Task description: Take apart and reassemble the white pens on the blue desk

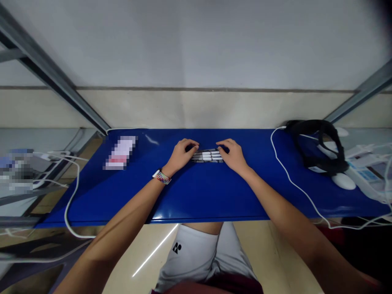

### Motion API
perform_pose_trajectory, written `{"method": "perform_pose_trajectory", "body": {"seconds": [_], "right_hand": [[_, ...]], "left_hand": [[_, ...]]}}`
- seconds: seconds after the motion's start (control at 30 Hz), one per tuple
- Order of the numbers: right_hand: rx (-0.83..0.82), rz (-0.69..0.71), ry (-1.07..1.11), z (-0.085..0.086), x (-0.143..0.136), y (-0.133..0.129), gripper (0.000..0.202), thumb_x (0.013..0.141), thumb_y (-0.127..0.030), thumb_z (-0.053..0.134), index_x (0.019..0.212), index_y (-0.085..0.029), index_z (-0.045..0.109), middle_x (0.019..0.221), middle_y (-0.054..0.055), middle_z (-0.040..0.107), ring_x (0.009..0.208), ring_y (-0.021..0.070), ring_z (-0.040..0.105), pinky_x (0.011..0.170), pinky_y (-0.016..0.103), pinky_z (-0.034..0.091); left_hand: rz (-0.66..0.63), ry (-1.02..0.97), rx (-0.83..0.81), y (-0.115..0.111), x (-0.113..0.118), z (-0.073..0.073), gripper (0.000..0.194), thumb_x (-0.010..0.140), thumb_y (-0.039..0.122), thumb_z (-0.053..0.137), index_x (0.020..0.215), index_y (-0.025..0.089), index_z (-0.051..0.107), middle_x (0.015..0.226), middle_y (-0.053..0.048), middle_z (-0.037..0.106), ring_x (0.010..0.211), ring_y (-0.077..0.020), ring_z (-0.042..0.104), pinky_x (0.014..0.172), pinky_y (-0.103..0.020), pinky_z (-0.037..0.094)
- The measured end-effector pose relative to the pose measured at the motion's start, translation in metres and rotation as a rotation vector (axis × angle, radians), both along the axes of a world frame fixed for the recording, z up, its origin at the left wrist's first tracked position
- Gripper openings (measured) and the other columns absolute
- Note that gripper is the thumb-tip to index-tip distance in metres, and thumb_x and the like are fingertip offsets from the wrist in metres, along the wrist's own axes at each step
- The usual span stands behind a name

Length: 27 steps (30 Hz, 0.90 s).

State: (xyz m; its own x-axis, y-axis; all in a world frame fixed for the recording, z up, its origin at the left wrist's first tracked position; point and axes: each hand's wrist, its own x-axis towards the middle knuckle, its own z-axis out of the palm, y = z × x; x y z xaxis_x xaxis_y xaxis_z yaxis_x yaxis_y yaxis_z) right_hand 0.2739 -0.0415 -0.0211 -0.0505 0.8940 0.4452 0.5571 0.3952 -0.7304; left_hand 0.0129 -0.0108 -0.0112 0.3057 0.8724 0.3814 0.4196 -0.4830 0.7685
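Several slim pens or sticks with dark and white parts [207, 156] lie side by side in a bundle on the blue tabletop [208, 196]. At the bundle's left end is my left hand [184, 154], its thumb and fingers curved around that end. My right hand [232, 154] curves the same way at the right end, thumb against the sticks. Both hands rest on the tabletop, and the bundle lies between them. A patterned band circles my left wrist. The fingertips partly hide the ends of the sticks.
A pixelated pale and red item [121, 153] lies at the left. On the right sit a black strapped headset [318, 147] and a white cable [288, 175]. Behind the table stands a wall [183, 108], with metal frame posts at both sides.
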Motion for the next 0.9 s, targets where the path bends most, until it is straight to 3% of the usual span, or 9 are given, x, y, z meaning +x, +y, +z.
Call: {"method": "perform_pose_trajectory", "body": {"seconds": [0.17,0.33,0.53,0.77,0.9], "right_hand": [[-0.111,-0.009,0.396,-0.002,-0.009,0.003,0.028,0.096,-0.039,0.064,0.114,-0.028,0.081,0.122,0.008,0.078,0.115,0.0283,0.071,0.107,0.047,0.053],[-0.163,-0.013,0.569,-0.009,-0.021,0.003,0.028,0.095,-0.036,0.061,0.114,-0.027,0.079,0.124,0.008,0.079,0.125,0.0282,0.070,0.113,0.046,0.050],[-0.158,-0.023,0.563,-0.008,-0.028,-0.004,0.026,0.092,-0.033,0.060,0.111,-0.027,0.078,0.122,0.008,0.079,0.121,0.0283,0.070,0.112,0.047,0.048],[-0.175,-0.075,0.492,-0.008,-0.027,-0.005,0.024,0.091,-0.032,0.059,0.099,-0.025,0.081,0.095,0.005,0.076,0.090,0.0262,0.068,0.086,0.041,0.052],[-0.157,-0.064,0.443,-0.004,-0.028,-0.005,0.024,0.093,-0.032,0.058,0.095,-0.025,0.080,0.103,0.006,0.079,0.099,0.0275,0.070,0.092,0.041,0.052]], "left_hand": [[0.010,-0.296,-0.198,-0.010,0.016,0.000,0.030,0.103,0.048,0.062,0.109,0.022,0.076,0.116,-0.007,0.078,0.114,-0.0257,0.070,0.105,-0.039,0.052],[0.054,-0.436,-0.219,-0.011,0.024,-0.010,0.030,0.106,0.046,0.055,0.106,0.023,0.075,0.121,-0.007,0.078,0.123,-0.0241,0.069,0.112,-0.037,0.049],[0.053,-0.483,-0.218,-0.010,0.027,-0.017,0.036,0.108,0.049,0.052,0.104,0.023,0.077,0.119,-0.008,0.078,0.119,-0.0242,0.069,0.112,-0.040,0.050],[0.061,-0.561,-0.308,-0.008,0.032,-0.018,0.037,0.108,0.047,0.048,0.097,0.022,0.073,0.117,-0.010,0.079,0.117,-0.0235,0.073,0.106,-0.039,0.055],[0.073,-0.607,-0.351,-0.009,0.034,-0.018,0.036,0.107,0.047,0.050,0.094,0.021,0.072,0.112,-0.010,0.079,0.111,-0.0232,0.074,0.100,-0.038,0.057]]}}
